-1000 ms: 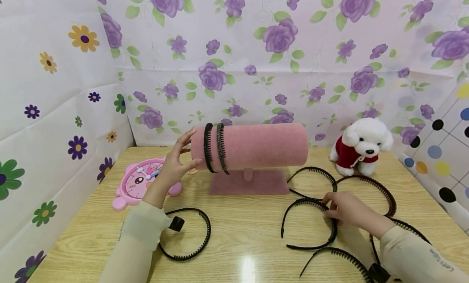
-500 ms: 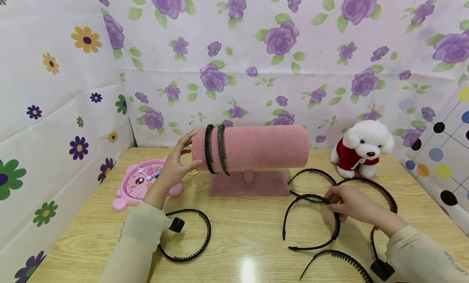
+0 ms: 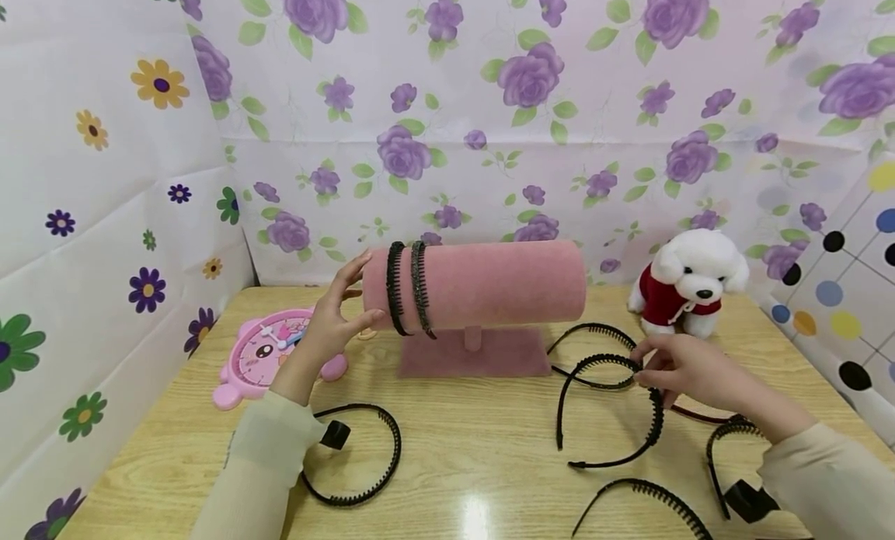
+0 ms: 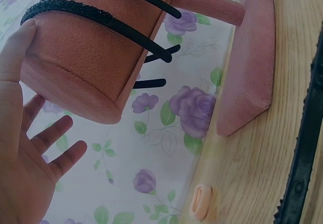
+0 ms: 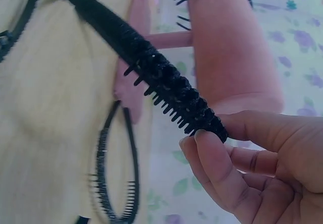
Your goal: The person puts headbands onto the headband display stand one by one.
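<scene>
A pink padded headband stand (image 3: 492, 283) carries two black toothed headbands around its left part, the outer headband (image 3: 395, 287) and a glittery headband (image 3: 419, 287). My left hand (image 3: 332, 322) grips the stand's left end, with the thumb (image 4: 22, 42) against the padding beside the outer band. Right of the stand, my right hand (image 3: 688, 373) pinches a black beaded headband (image 5: 166, 77) between thumb and fingertips. This headband (image 3: 657, 423) is tilted up, its tips low and pointing left. Behind it lies another black headband (image 3: 594, 328) on the table.
More headbands lie on the wooden table (image 3: 447, 462): one black headband (image 3: 398, 447) by my left sleeve, another headband (image 3: 664, 489) at the front right. A pink clock (image 3: 262, 361) lies at left; a white toy dog (image 3: 699, 272) sits at back right.
My right hand has raised the beaded headband off the table, moving it slightly right and tilting it up. The left hand keeps its place on the stand.
</scene>
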`<action>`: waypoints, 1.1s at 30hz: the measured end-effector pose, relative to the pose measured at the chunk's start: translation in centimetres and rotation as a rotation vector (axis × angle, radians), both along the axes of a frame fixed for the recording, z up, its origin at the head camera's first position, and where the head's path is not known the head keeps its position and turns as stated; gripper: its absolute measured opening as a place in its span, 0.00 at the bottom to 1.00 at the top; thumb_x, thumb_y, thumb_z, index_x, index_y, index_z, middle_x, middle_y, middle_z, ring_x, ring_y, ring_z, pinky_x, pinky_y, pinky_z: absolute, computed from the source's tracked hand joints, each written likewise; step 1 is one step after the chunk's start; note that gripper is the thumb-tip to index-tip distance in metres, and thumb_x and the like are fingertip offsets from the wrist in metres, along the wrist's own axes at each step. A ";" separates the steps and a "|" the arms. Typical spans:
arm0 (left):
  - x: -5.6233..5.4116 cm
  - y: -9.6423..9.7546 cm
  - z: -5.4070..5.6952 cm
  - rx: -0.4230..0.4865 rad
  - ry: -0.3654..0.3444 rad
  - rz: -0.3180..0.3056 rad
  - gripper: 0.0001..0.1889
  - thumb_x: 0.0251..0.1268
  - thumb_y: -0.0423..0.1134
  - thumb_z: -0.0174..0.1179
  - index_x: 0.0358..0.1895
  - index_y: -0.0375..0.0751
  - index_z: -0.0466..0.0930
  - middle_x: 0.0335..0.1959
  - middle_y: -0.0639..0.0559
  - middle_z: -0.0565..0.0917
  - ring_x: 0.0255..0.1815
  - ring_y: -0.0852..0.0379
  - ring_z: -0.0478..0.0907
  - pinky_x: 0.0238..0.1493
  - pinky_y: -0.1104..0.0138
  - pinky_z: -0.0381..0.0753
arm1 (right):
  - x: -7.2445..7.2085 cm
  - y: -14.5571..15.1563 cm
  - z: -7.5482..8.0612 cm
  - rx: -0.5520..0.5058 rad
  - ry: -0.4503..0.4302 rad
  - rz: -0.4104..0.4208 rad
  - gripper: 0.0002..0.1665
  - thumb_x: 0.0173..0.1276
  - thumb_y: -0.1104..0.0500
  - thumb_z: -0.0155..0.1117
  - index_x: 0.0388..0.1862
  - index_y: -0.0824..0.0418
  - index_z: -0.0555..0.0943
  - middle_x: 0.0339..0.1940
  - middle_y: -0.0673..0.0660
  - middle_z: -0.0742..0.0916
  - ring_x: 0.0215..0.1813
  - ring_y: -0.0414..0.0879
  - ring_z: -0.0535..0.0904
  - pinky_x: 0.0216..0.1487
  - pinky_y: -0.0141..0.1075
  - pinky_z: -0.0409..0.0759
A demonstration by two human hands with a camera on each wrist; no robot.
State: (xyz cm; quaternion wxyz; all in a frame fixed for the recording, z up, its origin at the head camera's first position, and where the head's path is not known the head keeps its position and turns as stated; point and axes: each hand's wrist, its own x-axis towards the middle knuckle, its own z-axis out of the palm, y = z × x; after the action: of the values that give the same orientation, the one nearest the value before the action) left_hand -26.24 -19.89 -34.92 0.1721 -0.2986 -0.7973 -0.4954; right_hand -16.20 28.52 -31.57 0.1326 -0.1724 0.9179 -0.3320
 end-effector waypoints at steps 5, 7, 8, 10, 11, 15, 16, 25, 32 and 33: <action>0.3 0.1 0.2 0.003 -0.003 -0.003 0.44 0.54 0.23 0.64 0.75 0.44 0.54 0.76 0.46 0.58 0.71 0.41 0.61 0.64 0.45 0.67 | 0.1 0.2 1.3 -0.001 0.083 0.024 0.18 0.69 0.61 0.61 0.51 0.73 0.75 0.33 0.56 0.87 0.24 0.36 0.80 0.24 0.33 0.83; 0.9 0.4 0.8 -0.001 -0.002 -0.003 0.43 0.55 0.23 0.63 0.74 0.42 0.54 0.76 0.42 0.58 0.71 0.39 0.61 0.63 0.45 0.67 | 0.1 0.2 1.8 0.004 0.110 0.027 0.18 0.69 0.61 0.61 0.50 0.74 0.75 0.33 0.56 0.87 0.24 0.36 0.79 0.24 0.32 0.83; 1.2 0.5 1.1 -0.001 -0.004 -0.003 0.42 0.55 0.23 0.63 0.74 0.40 0.54 0.76 0.41 0.58 0.70 0.38 0.61 0.63 0.45 0.67 | 0.1 0.2 2.1 0.010 0.118 0.024 0.18 0.69 0.61 0.61 0.51 0.74 0.75 0.33 0.56 0.87 0.24 0.36 0.79 0.24 0.33 0.83; 1.8 0.8 1.7 -0.001 -0.005 -0.005 0.41 0.55 0.23 0.63 0.73 0.37 0.53 0.75 0.38 0.58 0.70 0.36 0.61 0.63 0.45 0.67 | 0.1 0.1 2.8 0.031 0.135 0.011 0.19 0.69 0.61 0.61 0.51 0.73 0.74 0.32 0.55 0.87 0.23 0.36 0.79 0.24 0.32 0.82; 2.1 0.9 2.0 -0.003 -0.005 -0.004 0.41 0.55 0.23 0.62 0.73 0.36 0.54 0.75 0.37 0.58 0.69 0.36 0.61 0.63 0.46 0.68 | 0.1 0.1 3.1 0.045 0.147 0.001 0.19 0.69 0.61 0.61 0.51 0.73 0.75 0.32 0.55 0.87 0.22 0.36 0.79 0.24 0.32 0.82; 2.6 1.1 2.4 0.004 -0.004 -0.006 0.41 0.54 0.21 0.62 0.72 0.35 0.54 0.75 0.37 0.59 0.69 0.40 0.62 0.63 0.44 0.67 | 0.1 -0.2 4.4 0.100 0.185 -0.051 0.19 0.69 0.58 0.61 0.51 0.71 0.76 0.31 0.54 0.86 0.22 0.37 0.80 0.24 0.31 0.82; 2.6 1.1 2.5 0.005 -0.002 -0.005 0.41 0.54 0.21 0.62 0.72 0.35 0.54 0.75 0.37 0.59 0.69 0.42 0.62 0.63 0.43 0.67 | 0.1 -0.3 4.7 0.128 0.204 -0.066 0.19 0.69 0.56 0.61 0.51 0.70 0.76 0.31 0.53 0.87 0.22 0.37 0.80 0.25 0.31 0.82; 2.7 1.1 2.4 0.001 -0.007 -0.005 0.41 0.55 0.21 0.62 0.73 0.36 0.54 0.75 0.39 0.58 0.69 0.47 0.62 0.63 0.42 0.67 | -0.8 -1.1 7.1 0.196 0.264 -0.149 0.20 0.68 0.52 0.62 0.50 0.66 0.77 0.31 0.53 0.87 0.23 0.40 0.81 0.25 0.31 0.81; 2.8 1.2 2.5 -0.003 -0.024 0.002 0.40 0.57 0.21 0.61 0.73 0.36 0.53 0.75 0.39 0.58 0.69 0.41 0.62 0.63 0.42 0.67 | -1.9 -1.7 8.4 0.234 0.317 -0.184 0.21 0.68 0.53 0.63 0.51 0.67 0.76 0.35 0.59 0.88 0.25 0.40 0.82 0.28 0.35 0.83; 2.8 1.2 2.5 -0.002 -0.027 0.003 0.40 0.57 0.21 0.61 0.73 0.37 0.53 0.75 0.39 0.58 0.69 0.43 0.62 0.63 0.42 0.67 | -2.1 -1.8 8.5 0.247 0.329 -0.187 0.21 0.68 0.53 0.63 0.51 0.67 0.76 0.35 0.59 0.88 0.24 0.40 0.82 0.30 0.37 0.83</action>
State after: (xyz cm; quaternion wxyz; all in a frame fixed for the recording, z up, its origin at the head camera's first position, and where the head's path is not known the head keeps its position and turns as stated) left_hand -23.43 -18.71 -32.39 0.1617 -0.2910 -0.8006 -0.4982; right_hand -18.28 26.77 -23.06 -0.0303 -0.1210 0.9728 -0.1953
